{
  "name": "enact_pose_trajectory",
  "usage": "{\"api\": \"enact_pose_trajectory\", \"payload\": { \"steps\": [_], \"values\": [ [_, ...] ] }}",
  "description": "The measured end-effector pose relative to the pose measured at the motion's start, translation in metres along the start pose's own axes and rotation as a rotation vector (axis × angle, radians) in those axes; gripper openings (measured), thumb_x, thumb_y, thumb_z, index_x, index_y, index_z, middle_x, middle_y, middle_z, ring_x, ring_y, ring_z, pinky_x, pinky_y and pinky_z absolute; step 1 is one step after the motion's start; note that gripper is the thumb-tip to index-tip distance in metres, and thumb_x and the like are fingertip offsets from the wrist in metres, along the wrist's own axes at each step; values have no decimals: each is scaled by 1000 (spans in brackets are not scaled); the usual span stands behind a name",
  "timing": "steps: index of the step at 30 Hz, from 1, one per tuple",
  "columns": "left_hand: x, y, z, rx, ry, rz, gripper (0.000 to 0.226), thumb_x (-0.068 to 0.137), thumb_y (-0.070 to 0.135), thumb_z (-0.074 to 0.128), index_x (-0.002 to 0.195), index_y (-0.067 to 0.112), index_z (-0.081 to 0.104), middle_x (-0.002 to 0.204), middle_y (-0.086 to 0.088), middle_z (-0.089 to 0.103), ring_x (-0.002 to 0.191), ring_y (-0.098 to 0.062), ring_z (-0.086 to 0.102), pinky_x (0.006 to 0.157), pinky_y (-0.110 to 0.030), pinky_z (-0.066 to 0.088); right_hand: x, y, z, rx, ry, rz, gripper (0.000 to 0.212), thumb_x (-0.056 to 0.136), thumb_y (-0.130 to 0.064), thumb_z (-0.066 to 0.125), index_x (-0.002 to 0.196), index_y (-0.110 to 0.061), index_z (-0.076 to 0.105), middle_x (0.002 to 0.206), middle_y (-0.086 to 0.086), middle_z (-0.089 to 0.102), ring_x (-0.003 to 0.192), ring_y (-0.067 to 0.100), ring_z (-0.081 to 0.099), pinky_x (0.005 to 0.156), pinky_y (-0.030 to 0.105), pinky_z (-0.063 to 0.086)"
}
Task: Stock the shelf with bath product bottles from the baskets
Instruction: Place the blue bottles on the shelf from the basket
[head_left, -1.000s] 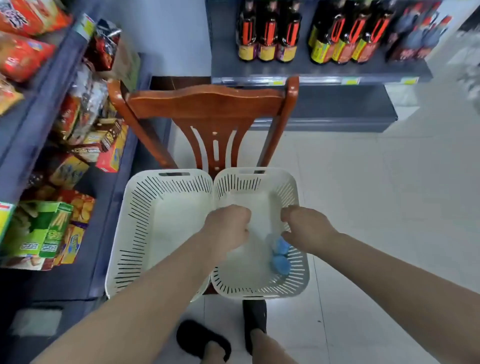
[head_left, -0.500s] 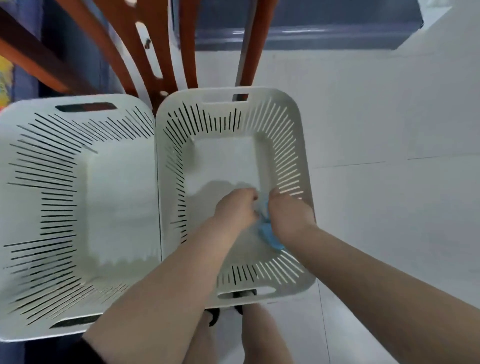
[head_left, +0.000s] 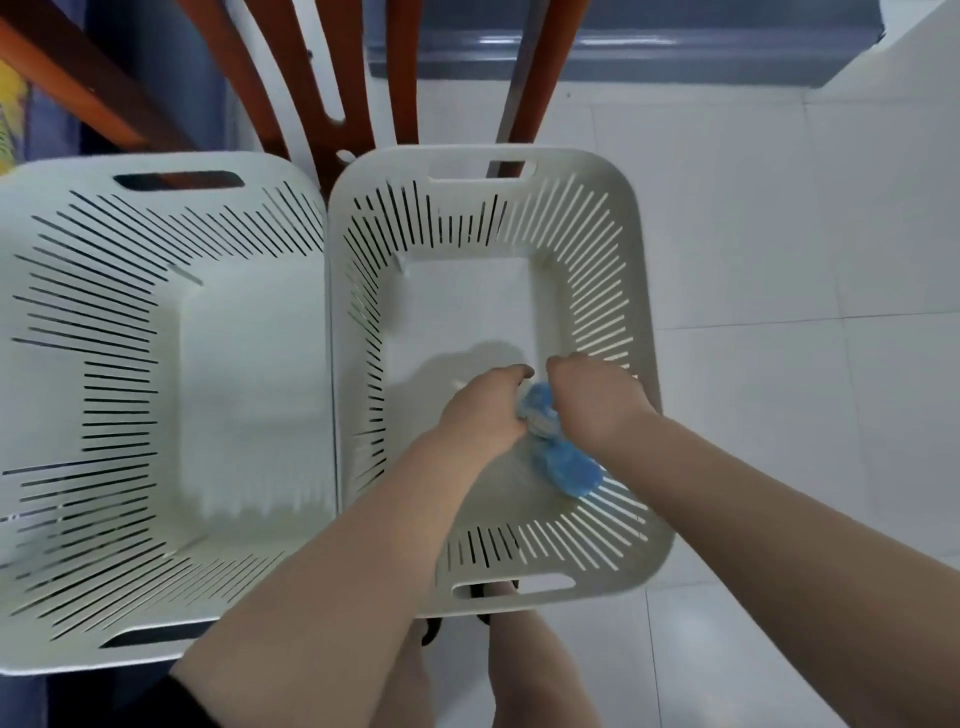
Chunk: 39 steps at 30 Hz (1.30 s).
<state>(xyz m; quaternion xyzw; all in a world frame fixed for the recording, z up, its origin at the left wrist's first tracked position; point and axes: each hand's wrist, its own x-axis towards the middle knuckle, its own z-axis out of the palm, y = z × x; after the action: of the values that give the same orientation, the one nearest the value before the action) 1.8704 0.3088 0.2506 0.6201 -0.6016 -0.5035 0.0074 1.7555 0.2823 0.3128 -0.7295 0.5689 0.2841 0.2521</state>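
Blue-capped bottles (head_left: 563, 462) between both hands — (right basket (head_left: 636, 234)).

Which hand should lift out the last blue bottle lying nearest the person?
Probably the right hand. That blue bottle lies just under its wrist, on the right side of the basket; the left hand is further off.

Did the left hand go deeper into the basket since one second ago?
Yes. The left hand was above the white slotted plastic basket rim; now it reaches down inside, beside the blue-capped bottles near the bottom.
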Motion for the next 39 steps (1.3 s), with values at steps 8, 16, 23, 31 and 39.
{"api": "enact_pose_trajectory", "payload": {
  "steps": [8,16,23,31,39],
  "values": [
    [-65,27,-96,-201,100,146,60,79,16,72,133,17,46,124,0,58,112,-15,54,86,-20,42,-43,-24,-89,253,264,-288,27,90,-12,51,117,-9,55,109,13,59,100,29,56,79,32,40],
    [-180,69,-209,-495,341,216,44,64,26,76,103,29,56,91,16,63,83,-2,61,70,-9,47,-122,-89,-219,429,479,-533,25,85,-22,66,106,-11,56,100,4,62,89,21,55,74,28,39],
    [-297,87,-289,-573,550,296,39,79,-3,69,104,24,56,90,12,63,73,11,62,70,-8,48,-206,-161,-308,585,524,-762,22,80,-21,72,95,-19,57,95,2,65,88,17,60,83,29,47],
    [-442,92,-346,-634,742,336,31,86,0,61,115,11,58,102,-9,66,86,-12,64,73,-25,56,-296,-253,-367,795,425,-1066,22,81,-12,70,82,-28,56,86,-5,63,69,2,58,67,22,45],
    [-583,82,-373,-586,974,307,37,84,10,68,120,8,58,110,-12,66,93,-17,67,72,-27,57,-390,-352,-394,749,391,-1348,18,81,-12,69,84,-26,58,87,1,67,76,11,63,70,31,51]
  ]
}}
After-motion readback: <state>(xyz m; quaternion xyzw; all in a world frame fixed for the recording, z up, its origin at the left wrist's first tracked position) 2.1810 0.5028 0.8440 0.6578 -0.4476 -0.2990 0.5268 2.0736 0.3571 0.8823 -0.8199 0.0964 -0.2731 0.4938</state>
